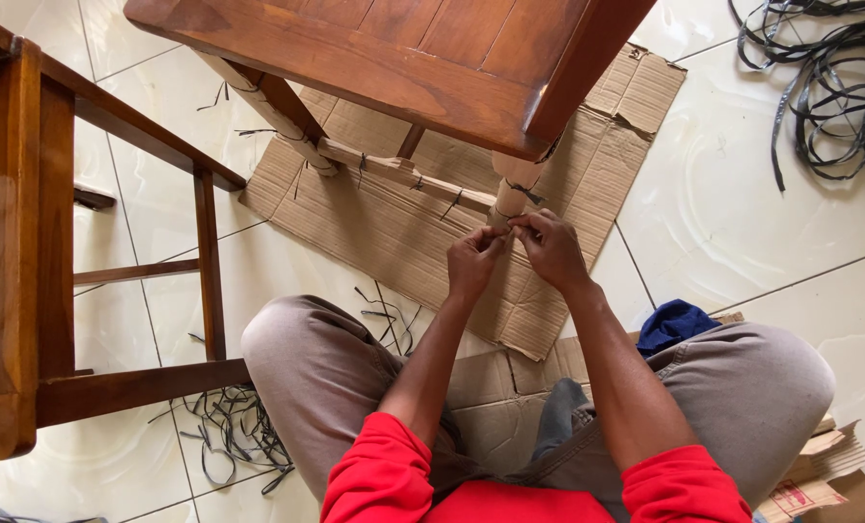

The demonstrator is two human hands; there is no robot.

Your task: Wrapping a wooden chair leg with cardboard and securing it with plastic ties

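Red sleeves (pixel 384 475) fill the bottom of the view, pushed up above bare forearms that reach forward between two grey-trousered knees. Both hands meet at the wrapped chair leg (pixel 510 194): the left hand (pixel 471 263) and the right hand (pixel 551 247) are close together, fingertips pinched on a thin dark strap (pixel 502 226) just where the paper wrapping ends on the leg. The pinch looks tight, though what lies between the fingers is too small to make out.

Paper wrapping already covers this leg, the rung (pixel 403 176) beside it and the far leg (pixel 273 111), each tied at intervals with short dark straps, so I judge the binding well along, with this tie unfinished. The seat (pixel 403 58) above remains bare polished wood.

Flattened cardboard (pixel 384 232) lies under the chair on the tiled floor (pixel 733 213). Strap offcuts (pixel 234 426) are scattered by the left knee, a loose coil of strapping (pixel 825 87) lies well apart at the far right, and another wooden frame (pixel 26 252) stands on the left.
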